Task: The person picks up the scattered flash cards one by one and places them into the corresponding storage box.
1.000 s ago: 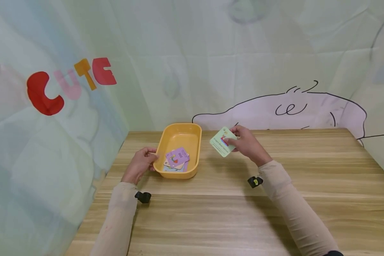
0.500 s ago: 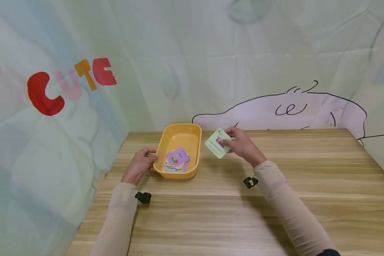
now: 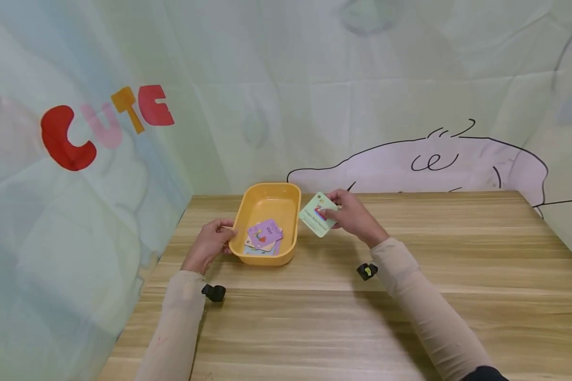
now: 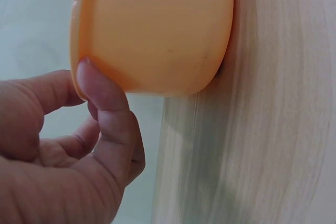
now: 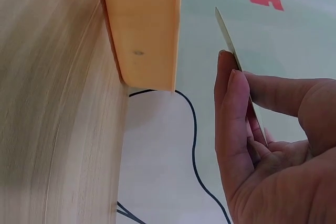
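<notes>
My left hand (image 3: 207,244) pinches the left rim of a yellow plastic tray (image 3: 293,233), thumb on the inner side; the left wrist view shows that thumb (image 4: 100,85) over the rim. Inside the tray lies a small pile of cards, with a purple card (image 3: 265,234) marked "ZOO" on top. My right hand (image 3: 355,216) holds a pale green card (image 3: 318,225) printed "Dragon Boat Festival" between thumb and fingers. That card is just off the tray's right rim and tilted. Seen from the right wrist, the card (image 5: 227,35) shows nearly edge-on, higher than the tabletop.
The wood-grain table (image 3: 324,317) ends at a printed fabric backdrop (image 3: 248,106) at the back and left. Red, pink and orange "CUTE" letters (image 3: 69,143) mark the left side. Each wrist carries a small black camera mount (image 3: 213,292).
My right hand has moved left with the green card, from well right of the tray to right beside its rim. The left hand and the tray stay in place.
</notes>
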`<state>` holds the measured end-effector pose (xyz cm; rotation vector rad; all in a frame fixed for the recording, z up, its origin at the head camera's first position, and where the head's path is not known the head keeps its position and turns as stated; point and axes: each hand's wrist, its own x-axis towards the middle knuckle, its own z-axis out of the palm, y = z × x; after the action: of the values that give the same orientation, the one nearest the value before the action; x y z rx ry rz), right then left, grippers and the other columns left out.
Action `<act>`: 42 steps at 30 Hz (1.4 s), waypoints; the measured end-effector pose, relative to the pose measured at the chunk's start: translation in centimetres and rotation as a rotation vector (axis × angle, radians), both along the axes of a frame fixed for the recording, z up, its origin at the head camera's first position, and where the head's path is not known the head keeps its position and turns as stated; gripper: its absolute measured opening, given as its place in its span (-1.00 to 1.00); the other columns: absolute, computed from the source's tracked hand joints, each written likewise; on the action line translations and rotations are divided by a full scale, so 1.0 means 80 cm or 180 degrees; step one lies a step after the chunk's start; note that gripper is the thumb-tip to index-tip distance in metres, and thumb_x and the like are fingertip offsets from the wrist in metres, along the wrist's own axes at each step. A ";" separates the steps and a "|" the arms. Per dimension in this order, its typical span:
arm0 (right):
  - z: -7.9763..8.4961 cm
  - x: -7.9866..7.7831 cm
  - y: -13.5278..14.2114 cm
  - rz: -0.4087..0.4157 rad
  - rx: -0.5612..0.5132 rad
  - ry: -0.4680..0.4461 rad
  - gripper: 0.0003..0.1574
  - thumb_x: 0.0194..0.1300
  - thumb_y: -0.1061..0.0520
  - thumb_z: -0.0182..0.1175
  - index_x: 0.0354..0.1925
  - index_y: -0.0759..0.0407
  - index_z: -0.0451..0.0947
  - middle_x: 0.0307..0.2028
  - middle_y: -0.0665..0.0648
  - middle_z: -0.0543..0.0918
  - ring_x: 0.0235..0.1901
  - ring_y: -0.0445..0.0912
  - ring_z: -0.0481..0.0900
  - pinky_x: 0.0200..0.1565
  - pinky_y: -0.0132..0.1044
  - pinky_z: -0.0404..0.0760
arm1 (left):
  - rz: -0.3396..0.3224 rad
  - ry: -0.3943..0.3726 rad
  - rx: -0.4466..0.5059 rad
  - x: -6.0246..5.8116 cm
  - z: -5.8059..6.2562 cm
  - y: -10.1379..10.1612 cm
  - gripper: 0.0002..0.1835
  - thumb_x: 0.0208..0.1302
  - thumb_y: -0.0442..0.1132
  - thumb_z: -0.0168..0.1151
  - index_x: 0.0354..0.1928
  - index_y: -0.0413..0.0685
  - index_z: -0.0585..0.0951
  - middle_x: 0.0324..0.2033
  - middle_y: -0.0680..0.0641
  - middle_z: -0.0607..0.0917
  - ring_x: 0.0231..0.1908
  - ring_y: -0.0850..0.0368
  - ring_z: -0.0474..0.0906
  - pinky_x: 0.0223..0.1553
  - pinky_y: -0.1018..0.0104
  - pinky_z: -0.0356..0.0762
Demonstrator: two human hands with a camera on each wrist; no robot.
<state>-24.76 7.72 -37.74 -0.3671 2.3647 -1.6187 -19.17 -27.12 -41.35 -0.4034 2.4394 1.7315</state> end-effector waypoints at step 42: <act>-0.012 -0.002 -0.057 0.0234 -0.0098 -0.0150 -0.68 0.35 0.30 0.29 0.03 0.33 0.47 -0.05 0.28 0.58 -0.22 0.00 0.69 -0.09 0.10 0.72 | -0.0017 0.0017 0.0091 0.000 0.001 -0.002 -0.63 0.51 -0.29 0.10 0.26 -0.27 0.45 -0.19 -0.12 0.56 -0.44 0.18 0.52 -0.45 0.39 0.56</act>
<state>-24.92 3.13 -38.72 -0.4123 2.2671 -1.6141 -19.14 -27.27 -41.26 -0.3894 2.4141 1.7655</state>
